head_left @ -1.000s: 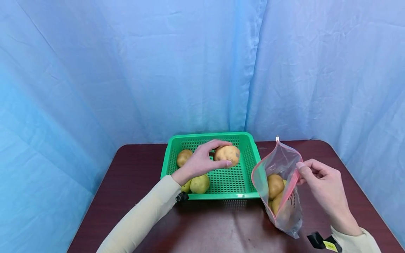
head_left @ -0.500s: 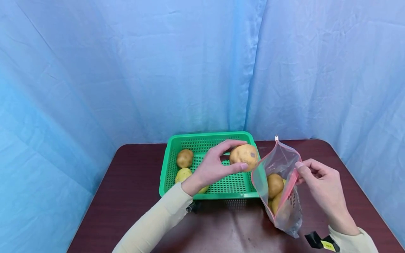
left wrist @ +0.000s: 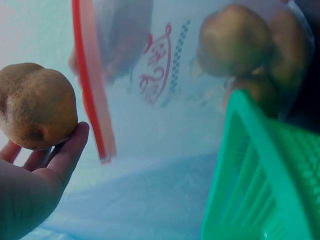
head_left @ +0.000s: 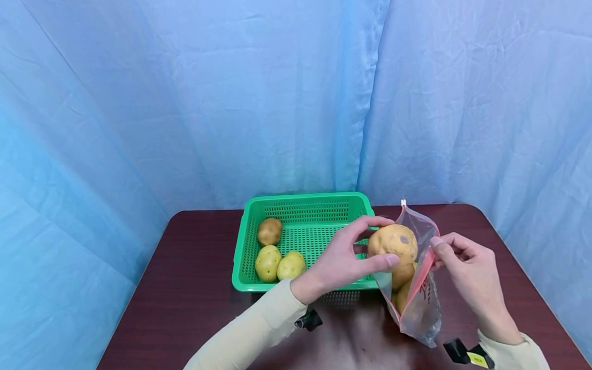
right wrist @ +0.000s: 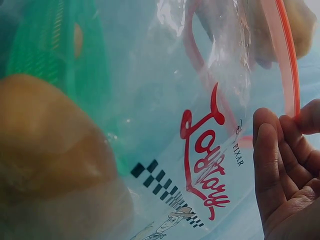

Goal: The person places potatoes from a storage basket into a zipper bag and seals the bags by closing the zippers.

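My left hand (head_left: pixel 344 257) grips a large tan potato (head_left: pixel 393 242) between thumb and fingers, right over the mouth of a clear zip bag (head_left: pixel 425 313). In the left wrist view the potato (left wrist: pixel 37 105) sits beside the bag's red-edged opening. My right hand (head_left: pixel 476 277) pinches the bag's pink rim between thumb and fingers, keeping the mouth spread. Through the plastic, several potatoes (head_left: pixel 401 277) show inside. The right wrist view has the bag's red lettering (right wrist: pixel 205 160) and a potato (right wrist: pixel 55 155) close behind the film.
A green perforated basket (head_left: pixel 319 197) stands left of the bag at the back of the dark wooden table (head_left: pixel 185 288). It contains one brown potato (head_left: pixel 270 232) and two yellowish ones, including a rounder potato (head_left: pixel 291 266). Blue curtains (head_left: pixel 277 103) hang behind and at both sides.
My left hand has carried the potato rightward from above the basket to the bag's mouth, uncovering the two yellowish potatoes. The right hand and bag have barely moved.
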Demonstrator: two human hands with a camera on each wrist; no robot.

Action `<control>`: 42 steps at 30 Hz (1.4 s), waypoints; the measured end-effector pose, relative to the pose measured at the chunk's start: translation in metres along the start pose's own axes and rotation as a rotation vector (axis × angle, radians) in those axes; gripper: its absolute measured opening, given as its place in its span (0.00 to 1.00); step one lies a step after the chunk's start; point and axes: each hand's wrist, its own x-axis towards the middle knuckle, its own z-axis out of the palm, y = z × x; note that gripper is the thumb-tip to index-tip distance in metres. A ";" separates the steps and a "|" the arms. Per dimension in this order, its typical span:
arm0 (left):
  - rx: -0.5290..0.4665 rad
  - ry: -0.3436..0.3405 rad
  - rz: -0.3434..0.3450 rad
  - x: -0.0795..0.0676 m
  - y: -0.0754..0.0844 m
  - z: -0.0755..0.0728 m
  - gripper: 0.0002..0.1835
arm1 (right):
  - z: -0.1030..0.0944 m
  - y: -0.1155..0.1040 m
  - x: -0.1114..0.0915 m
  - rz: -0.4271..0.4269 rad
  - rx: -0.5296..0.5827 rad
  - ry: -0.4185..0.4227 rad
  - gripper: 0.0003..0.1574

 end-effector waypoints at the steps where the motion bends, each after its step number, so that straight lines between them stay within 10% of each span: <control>1: -0.006 -0.003 -0.012 0.000 0.000 0.003 0.27 | 0.000 0.000 0.000 -0.001 0.000 -0.001 0.13; 12: 0.055 -0.039 -0.150 0.001 -0.010 0.018 0.26 | 0.000 0.000 -0.001 -0.007 0.011 0.001 0.13; 30: 0.561 -0.063 -0.262 0.005 -0.030 0.025 0.27 | 0.000 -0.002 -0.004 -0.054 0.052 0.024 0.11; 42: 0.543 -0.121 -0.233 -0.007 -0.029 0.018 0.33 | -0.001 -0.001 -0.002 -0.059 0.046 0.023 0.11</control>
